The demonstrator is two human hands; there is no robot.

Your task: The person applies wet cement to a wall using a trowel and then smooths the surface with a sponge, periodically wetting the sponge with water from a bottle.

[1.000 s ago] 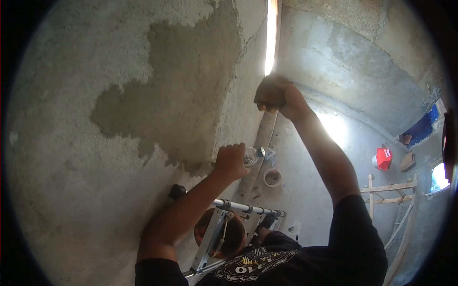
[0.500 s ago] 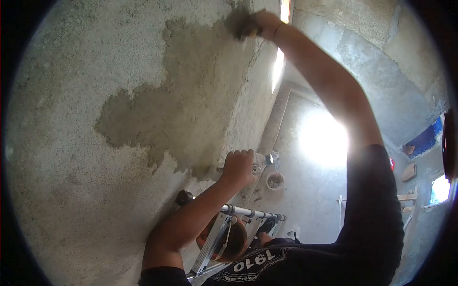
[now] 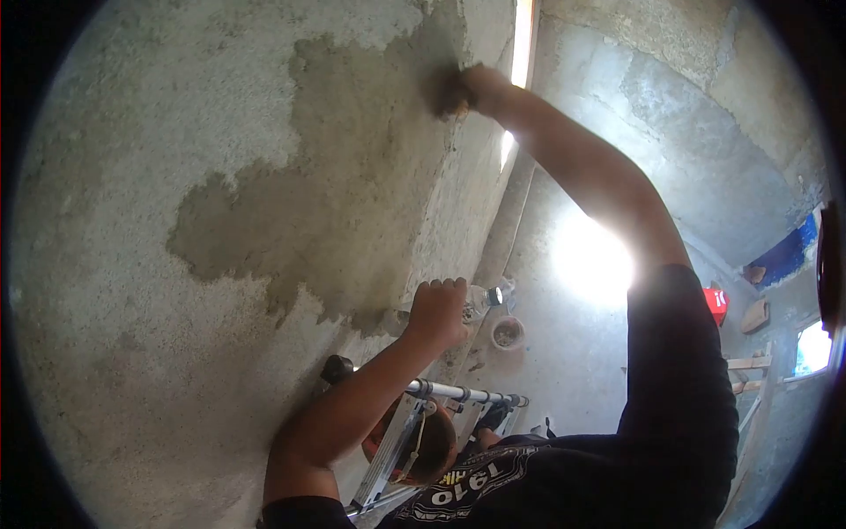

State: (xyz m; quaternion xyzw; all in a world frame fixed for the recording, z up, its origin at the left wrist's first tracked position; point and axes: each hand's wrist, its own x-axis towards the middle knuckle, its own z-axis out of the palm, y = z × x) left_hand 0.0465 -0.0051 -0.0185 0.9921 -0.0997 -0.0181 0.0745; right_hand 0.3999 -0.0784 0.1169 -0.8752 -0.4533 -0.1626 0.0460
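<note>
My right hand (image 3: 487,91) is closed around a dark brush (image 3: 449,93), blurred by motion, with a lighter yellowish part showing below. The brush is against the rough concrete wall (image 3: 115,176), at the right part of a darker wet patch (image 3: 344,176). Lower down, my left hand (image 3: 439,313) grips a clear plastic bottle (image 3: 478,302), which lies sideways in the fist, its capped end pointing right. That hand is near the wall, by the lower edge of the wet patch. The bottle's other end is mostly hidden by the fingers.
Below my left arm stands a metal ladder (image 3: 463,391), with a round dark container (image 3: 439,445) beside its rungs. A round bucket (image 3: 508,333) sits on the floor. At the right are a red object (image 3: 717,306), wooden pieces (image 3: 749,362) and a bright window (image 3: 812,350).
My right hand and the brush have moved down along the wall in the view. The left hand with the bottle stays in nearly the same place. More of the red object shows.
</note>
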